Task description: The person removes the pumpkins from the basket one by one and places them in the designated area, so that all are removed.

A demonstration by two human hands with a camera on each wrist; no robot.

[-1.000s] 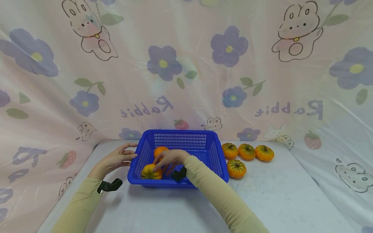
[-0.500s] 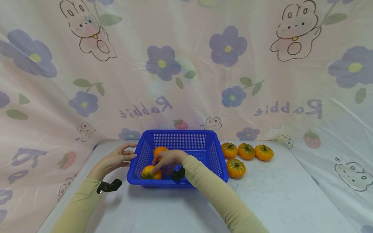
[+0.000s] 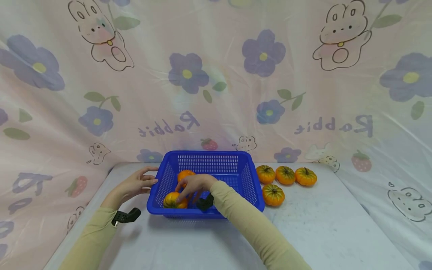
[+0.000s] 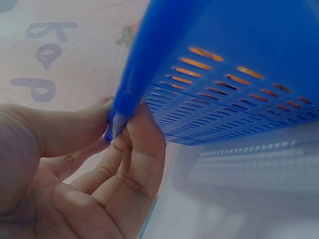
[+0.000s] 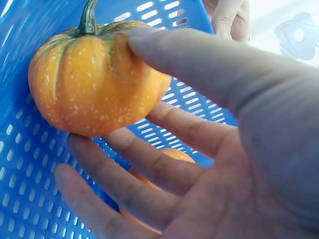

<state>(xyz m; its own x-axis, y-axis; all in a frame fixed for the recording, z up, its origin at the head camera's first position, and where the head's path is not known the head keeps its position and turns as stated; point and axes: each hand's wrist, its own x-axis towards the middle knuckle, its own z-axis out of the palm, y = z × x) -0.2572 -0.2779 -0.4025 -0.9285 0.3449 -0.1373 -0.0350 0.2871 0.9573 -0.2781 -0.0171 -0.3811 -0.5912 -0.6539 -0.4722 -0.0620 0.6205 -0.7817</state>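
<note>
My left hand pinches the left rim of the blue plastic basket; in the left wrist view the thumb and fingers lie on either side of that rim. Inside the basket, at its front left corner, sits a small orange pumpkin. My right hand reaches over the front rim and holds this pumpkin, thumb on its upper side and fingers at its lower side. A second orange pumpkin lies behind it, partly hidden by the right hand.
Several more pumpkins stand on the white table to the right of the basket: three in a back row, with one pumpkin in front. A patterned curtain hangs behind and at both sides of the table.
The front left pumpkin has turned slightly under my right hand, its green top tipping to the left. Both hands and the basket stay almost where they were.
</note>
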